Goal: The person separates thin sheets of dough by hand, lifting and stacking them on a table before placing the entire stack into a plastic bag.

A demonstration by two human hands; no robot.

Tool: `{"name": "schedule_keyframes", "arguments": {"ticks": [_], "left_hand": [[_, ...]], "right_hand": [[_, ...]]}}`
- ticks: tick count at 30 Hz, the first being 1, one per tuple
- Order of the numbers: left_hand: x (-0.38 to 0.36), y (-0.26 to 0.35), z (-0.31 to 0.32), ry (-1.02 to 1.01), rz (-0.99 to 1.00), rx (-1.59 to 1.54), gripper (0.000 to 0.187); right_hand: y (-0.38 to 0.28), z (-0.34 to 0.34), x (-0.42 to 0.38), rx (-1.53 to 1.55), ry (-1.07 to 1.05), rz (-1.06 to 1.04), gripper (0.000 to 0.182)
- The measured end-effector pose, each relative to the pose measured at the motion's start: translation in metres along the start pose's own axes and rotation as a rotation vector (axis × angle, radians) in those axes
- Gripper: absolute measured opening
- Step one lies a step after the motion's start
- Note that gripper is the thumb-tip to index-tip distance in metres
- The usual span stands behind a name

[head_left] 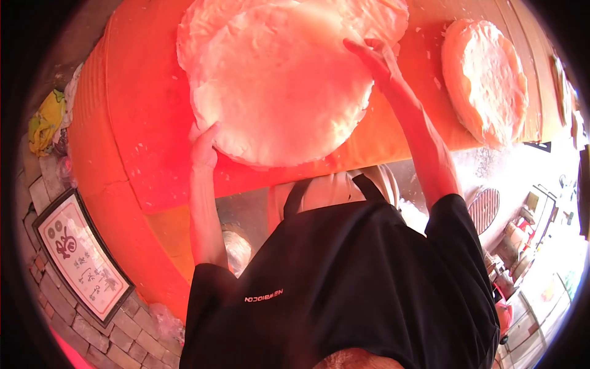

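A broad, round, pale, crinkle-edged sheet [283, 92] spreads over the orange-covered bench [144, 166]. The left hand [204, 150] holds its near-left edge; the right hand [382, 64] touches its right edge, grip tightness impossible to tell.

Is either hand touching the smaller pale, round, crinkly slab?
No, the left hand and right hand are both on the larger pale, crinkly-edged disc.

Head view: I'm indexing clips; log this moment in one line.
left hand: on round sheet, left edge; right hand: on its right side; second round piece: on orange surface
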State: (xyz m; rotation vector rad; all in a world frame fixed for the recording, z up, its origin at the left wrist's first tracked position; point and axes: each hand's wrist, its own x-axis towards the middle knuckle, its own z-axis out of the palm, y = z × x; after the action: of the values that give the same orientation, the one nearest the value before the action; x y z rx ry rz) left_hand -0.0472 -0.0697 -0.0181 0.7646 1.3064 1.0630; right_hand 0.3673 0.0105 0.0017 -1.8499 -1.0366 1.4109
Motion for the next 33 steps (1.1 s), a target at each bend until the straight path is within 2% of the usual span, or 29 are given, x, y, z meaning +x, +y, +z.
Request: {"name": "schedule_keyframes", "arguments": {"ticks": [2, 3, 6, 7, 10, 13, 16, 18, 20, 21, 23, 25, 26, 27, 28, 29, 30, 32, 33], "left_hand": [[0.010, -0.004, -0.019, 0.027, -0.093, -0.081, 0.049], [0.015, -0.005, -0.026, 0.041, -0.140, -0.124, 0.049], [0.004, 0.004, -0.031, 0.120, -0.166, -0.449, 0.051], [0.003, 0.001, -0.037, 0.126, -0.161, -0.409, 0.052], [0.001, -0.011, -0.032, 0.122, -0.142, -0.242, 0.049], [0.005, -0.011, 0.003, 0.258, 0.009, -0.140, 0.038], [0.025, -0.023, 0.002, 0.393, 0.084, 0.000, 0.027], [0.035, -0.030, 0.002, 0.465, 0.139, 0.101, 0.021], [0.036, -0.034, -0.005, 0.460, 0.062, 0.122, 0.019], [0.035, -0.041, -0.023, 0.413, -0.051, 0.094, 0.019], [0.034, -0.036, -0.028, 0.257, -0.168, -0.002, 0.024], [0.003, -0.009, -0.016, 0.043, -0.194, -0.136, 0.047], [0.002, -0.017, -0.010, 0.112, -0.068, -0.154, 0.029], [-0.003, -0.012, -0.012, 0.078, -0.071, -0.056, 0.039], [-0.004, -0.008, -0.013, 0.075, -0.070, 0.014, 0.043], [-0.001, -0.011, -0.021, 0.052, -0.058, 0.110, 0.048], [-0.002, -0.009, -0.013, 0.077, -0.049, 0.071, 0.049], [-0.008, 0.000, 0.005, 0.131, -0.036, 0.005, 0.051], [-0.013, 0.007, 0.012, 0.094, 0.015, 0.021, 0.051]], "right_hand": [[0.012, 0.010, 0.010, 0.218, 0.041, 0.010, 0.036], [0.003, 0.001, -0.007, 0.154, -0.051, -0.002, 0.031], [0.017, 0.008, -0.038, 0.423, -0.222, 0.092, 0.035], [0.003, 0.013, -0.055, 0.507, -0.222, 0.194, 0.039], [0.006, 0.015, -0.040, 0.057, 0.004, 0.277, 0.040], [0.030, 0.037, -0.030, -0.016, 0.110, -0.064, 0.041], [0.046, 0.040, -0.017, 0.257, 0.092, -0.086, 0.059], [0.041, 0.026, -0.020, 0.296, 0.002, 0.041, 0.057], [0.034, 0.026, -0.021, 0.281, -0.054, 0.044, 0.046], [0.031, 0.032, -0.023, 0.249, -0.055, -0.008, 0.036], [0.022, 0.033, -0.028, 0.172, -0.010, -0.045, 0.031], [0.019, 0.035, -0.038, 0.089, 0.079, 0.007, 0.038], [0.029, 0.033, -0.031, 0.116, 0.067, 0.043, 0.041], [0.038, 0.031, -0.024, 0.143, 0.057, 0.080, 0.043], [0.050, 0.026, -0.012, 0.235, -0.014, 0.124, 0.044], [0.041, 0.022, -0.013, 0.275, -0.049, 0.157, 0.039], [0.030, 0.021, -0.019, 0.317, -0.091, 0.189, 0.034], [0.020, 0.026, -0.030, 0.091, -0.002, -0.028, 0.030], [0.019, 0.028, -0.031, 0.177, -0.028, -0.090, 0.028]]}}
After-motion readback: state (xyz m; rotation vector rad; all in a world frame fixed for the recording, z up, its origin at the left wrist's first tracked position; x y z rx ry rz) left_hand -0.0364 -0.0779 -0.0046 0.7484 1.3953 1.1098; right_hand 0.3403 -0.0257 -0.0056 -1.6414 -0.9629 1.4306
